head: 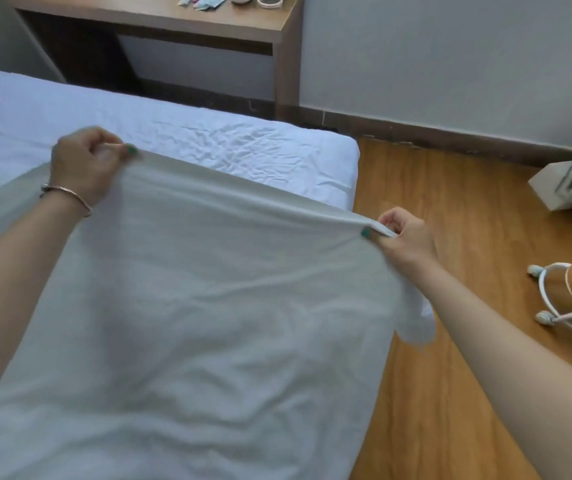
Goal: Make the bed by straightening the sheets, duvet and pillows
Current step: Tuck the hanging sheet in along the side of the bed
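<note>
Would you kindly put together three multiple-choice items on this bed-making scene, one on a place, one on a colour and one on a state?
1. Where does the desk stand?
A. Beyond the bed, against the wall
B. On the bed
C. Beside the stool

2. What colour is the sheet that is held up?
A. Blue
B. White
C. Brown

3. How do the hands hold the sheet?
A. Only the left hand holds it
B. Both lie flat on it
C. Each hand pinches its top edge

Answers:
1 A: the desk shows past the far side of the bed.
2 B: the cloth is plainly white against the wood floor.
3 C: the left hand and the right hand each have a grip on the edge, which is stretched between them.
</note>
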### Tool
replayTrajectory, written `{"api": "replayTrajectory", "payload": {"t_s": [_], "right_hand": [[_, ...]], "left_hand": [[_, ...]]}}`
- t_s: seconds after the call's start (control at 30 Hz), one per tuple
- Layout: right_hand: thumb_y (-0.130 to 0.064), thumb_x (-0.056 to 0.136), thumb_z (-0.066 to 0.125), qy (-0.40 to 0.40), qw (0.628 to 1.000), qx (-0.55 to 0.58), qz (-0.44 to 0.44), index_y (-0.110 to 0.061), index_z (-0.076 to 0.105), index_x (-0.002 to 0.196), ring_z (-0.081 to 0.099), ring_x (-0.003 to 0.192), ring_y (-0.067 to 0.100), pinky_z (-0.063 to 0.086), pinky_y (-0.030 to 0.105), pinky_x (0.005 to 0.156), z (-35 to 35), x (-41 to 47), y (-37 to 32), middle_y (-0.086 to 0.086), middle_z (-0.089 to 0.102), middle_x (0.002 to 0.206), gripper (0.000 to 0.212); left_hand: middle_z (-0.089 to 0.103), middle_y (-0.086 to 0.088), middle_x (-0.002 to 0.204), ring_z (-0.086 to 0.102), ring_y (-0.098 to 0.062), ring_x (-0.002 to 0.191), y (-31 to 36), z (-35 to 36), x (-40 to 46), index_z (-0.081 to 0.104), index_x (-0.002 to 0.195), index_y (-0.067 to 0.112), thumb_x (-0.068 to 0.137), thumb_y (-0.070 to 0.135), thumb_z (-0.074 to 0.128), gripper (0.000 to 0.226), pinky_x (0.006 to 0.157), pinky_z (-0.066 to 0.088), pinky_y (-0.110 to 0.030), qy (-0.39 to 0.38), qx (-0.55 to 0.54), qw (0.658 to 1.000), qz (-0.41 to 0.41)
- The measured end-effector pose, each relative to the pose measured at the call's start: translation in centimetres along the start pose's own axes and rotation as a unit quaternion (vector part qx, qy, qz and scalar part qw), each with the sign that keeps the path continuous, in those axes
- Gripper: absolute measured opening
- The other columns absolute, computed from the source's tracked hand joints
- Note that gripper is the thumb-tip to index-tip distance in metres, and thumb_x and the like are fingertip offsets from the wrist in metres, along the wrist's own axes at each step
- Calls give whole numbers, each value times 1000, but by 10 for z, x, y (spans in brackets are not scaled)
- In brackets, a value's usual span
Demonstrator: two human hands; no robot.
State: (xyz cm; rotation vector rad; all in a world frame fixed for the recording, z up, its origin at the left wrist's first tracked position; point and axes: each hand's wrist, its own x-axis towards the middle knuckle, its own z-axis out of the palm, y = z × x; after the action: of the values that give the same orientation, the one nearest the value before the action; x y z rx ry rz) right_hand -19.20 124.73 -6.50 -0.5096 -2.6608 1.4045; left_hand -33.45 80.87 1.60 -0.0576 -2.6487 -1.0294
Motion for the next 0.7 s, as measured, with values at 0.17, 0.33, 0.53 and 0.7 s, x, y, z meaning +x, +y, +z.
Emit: {"api": "replayTrajectory", "payload": {"t_s": [0.17, 0.33, 0.53, 0.7], "right_hand": [[-71, 62, 63, -153, 985, -78, 36, -33, 56, 79, 57, 73, 14, 46, 35, 69, 53, 53, 94, -12, 58, 74, 43], [-43, 77, 68, -111, 988, 97, 41, -29, 58, 75, 51, 74, 2, 39, 19, 71, 106, 93, 151, 0, 57, 83, 17], [-2, 81, 75, -64, 982, 167, 65, -27, 64, 72, 52, 70, -7, 38, 8, 68, 120, 120, 174, 0, 51, 80, 28], [-10, 79, 77, -18, 982, 166, 94, -34, 60, 66, 50, 73, -1, 40, 17, 67, 131, 124, 177, -13, 47, 81, 32]], "left_hand": [[65, -20, 100, 60, -41, 102, -92, 120, -2, 73, 96, 8, 90, 35, 62, 30, 88, 44, -43, -146, 188, 970, -50], [63, -27, 98, 57, -50, 95, -117, 186, 3, 75, 94, 7, 91, 29, 61, 26, 82, 42, -46, -106, 354, 926, -74], [60, -28, 103, 54, -50, 98, -110, 222, 33, 72, 95, 0, 92, 20, 52, 27, 79, 37, -40, -36, 350, 926, -141], [34, 15, 96, 37, -29, 107, -116, 227, 32, 69, 97, -7, 94, 12, 51, 25, 97, 32, -35, 39, 260, 956, -133]]}}
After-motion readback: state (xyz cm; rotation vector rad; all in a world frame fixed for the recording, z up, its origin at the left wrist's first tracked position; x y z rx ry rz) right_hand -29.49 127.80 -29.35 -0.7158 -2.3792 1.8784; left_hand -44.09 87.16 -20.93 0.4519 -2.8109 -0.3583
